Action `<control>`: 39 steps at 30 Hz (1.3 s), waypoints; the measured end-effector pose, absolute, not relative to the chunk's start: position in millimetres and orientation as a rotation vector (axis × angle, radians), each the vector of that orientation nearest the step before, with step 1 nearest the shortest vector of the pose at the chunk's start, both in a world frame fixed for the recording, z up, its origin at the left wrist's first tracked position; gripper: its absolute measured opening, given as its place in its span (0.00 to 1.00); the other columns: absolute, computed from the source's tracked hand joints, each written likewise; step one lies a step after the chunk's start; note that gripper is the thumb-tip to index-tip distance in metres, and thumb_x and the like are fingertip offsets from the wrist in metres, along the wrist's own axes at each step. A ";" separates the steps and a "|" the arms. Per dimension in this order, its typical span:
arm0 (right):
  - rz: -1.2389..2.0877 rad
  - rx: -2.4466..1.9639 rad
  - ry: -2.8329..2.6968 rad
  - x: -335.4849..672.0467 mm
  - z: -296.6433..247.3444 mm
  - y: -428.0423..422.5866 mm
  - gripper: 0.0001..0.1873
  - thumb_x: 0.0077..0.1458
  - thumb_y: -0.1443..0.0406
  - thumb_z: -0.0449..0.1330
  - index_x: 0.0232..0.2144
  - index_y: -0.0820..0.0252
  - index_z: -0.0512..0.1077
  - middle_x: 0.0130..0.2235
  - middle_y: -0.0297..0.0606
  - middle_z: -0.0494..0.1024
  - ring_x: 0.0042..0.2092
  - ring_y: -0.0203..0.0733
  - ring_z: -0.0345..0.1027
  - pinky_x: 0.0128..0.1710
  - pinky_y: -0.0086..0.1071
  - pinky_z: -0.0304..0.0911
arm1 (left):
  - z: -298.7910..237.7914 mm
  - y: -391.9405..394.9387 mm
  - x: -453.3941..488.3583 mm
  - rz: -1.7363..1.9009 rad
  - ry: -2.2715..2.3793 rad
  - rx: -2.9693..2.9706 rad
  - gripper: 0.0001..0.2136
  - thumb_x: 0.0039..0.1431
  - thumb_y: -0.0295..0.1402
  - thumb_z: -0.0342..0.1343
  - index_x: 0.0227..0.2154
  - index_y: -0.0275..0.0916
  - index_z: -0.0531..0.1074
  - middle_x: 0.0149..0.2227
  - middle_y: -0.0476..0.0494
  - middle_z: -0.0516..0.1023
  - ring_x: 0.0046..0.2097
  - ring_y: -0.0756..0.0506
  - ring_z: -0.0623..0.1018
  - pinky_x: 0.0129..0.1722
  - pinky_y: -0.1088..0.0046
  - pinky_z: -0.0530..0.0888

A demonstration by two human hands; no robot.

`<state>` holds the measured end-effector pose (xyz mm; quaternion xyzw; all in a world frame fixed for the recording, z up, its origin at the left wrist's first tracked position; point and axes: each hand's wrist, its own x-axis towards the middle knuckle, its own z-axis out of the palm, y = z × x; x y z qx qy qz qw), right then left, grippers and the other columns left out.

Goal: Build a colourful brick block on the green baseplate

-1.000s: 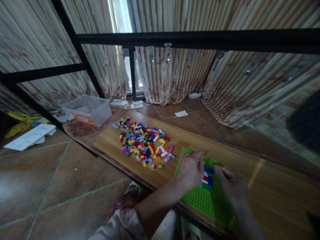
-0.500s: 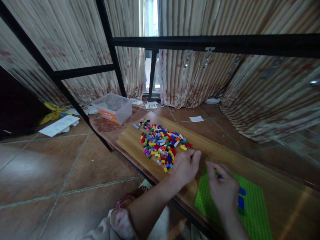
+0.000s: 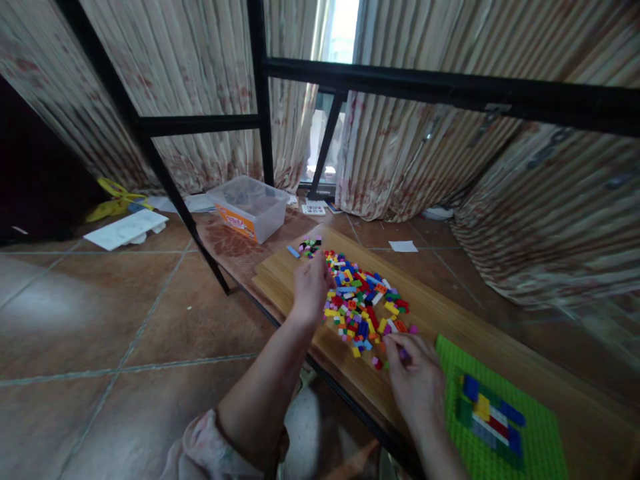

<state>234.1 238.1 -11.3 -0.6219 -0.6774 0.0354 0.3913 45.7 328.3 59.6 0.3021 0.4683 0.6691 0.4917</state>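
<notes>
A pile of small toy building bricks (image 3: 357, 283) in many colours lies on the wooden board. My left hand (image 3: 310, 287) is over the pile's left side, its fingers curled together and partly hidden; what they hold, if anything, I cannot make out. At the near right end of the pile, my right hand (image 3: 420, 380) has thumb and forefinger pinched low by some purple and red bricks. To its right lies a green studded baseplate (image 3: 537, 427). On the plate sits a flat group of joined bricks (image 3: 490, 420) in blue, green, yellow, white, red and grey.
A clear plastic box (image 3: 270, 217) with an orange label stands at the bench's far left end. Black metal bars (image 3: 400, 77) cross behind the wooden board (image 3: 445, 300). Curtains hang at the back, and a white paper (image 3: 403, 246) lies on the tiled floor.
My left hand has moved left and away to the pile's left side. My right hand has left the baseplate for the pile, uncovering the joined bricks. The view has shifted a little.
</notes>
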 end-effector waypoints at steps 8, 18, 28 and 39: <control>-0.025 -1.619 -1.821 227.0 -19.4 254.9 0.15 0.61 0.58 0.53 0.38 0.59 0.77 0.38 0.41 0.78 0.41 0.46 0.66 0.50 0.43 0.59 | 67.2 328.1 37.0 1.709 0.987 0.460 0.19 0.56 0.37 0.55 0.15 0.40 0.54 0.13 0.59 0.51 0.16 0.56 0.56 0.19 0.78 0.56; 0.048 -1.672 -1.765 209.8 -17.3 268.3 0.16 0.61 0.57 0.53 0.38 0.59 0.77 0.38 0.41 0.79 0.42 0.47 0.66 0.47 0.42 0.59 | 71.8 333.0 24.8 1.661 0.941 0.181 0.14 0.43 0.33 0.63 0.19 0.38 0.61 0.13 0.61 0.55 0.16 0.56 0.62 0.18 0.82 0.58; 0.057 -1.739 -1.730 210.0 -10.3 288.2 0.17 0.59 0.56 0.53 0.36 0.59 0.77 0.39 0.43 0.79 0.42 0.47 0.67 0.45 0.40 0.60 | 74.7 334.9 11.7 1.627 0.819 -0.004 0.11 0.44 0.29 0.62 0.21 0.38 0.63 0.14 0.59 0.60 0.18 0.55 0.67 0.19 0.83 0.62; -0.055 -1.750 -2.091 184.4 3.3 355.7 0.18 0.57 0.70 0.50 0.43 0.56 0.77 0.44 0.43 0.77 0.46 0.48 0.63 0.48 0.41 0.57 | 78.9 337.1 -1.8 1.635 0.798 -0.085 0.11 0.50 0.29 0.59 0.19 0.37 0.62 0.14 0.57 0.62 0.19 0.55 0.68 0.18 0.83 0.62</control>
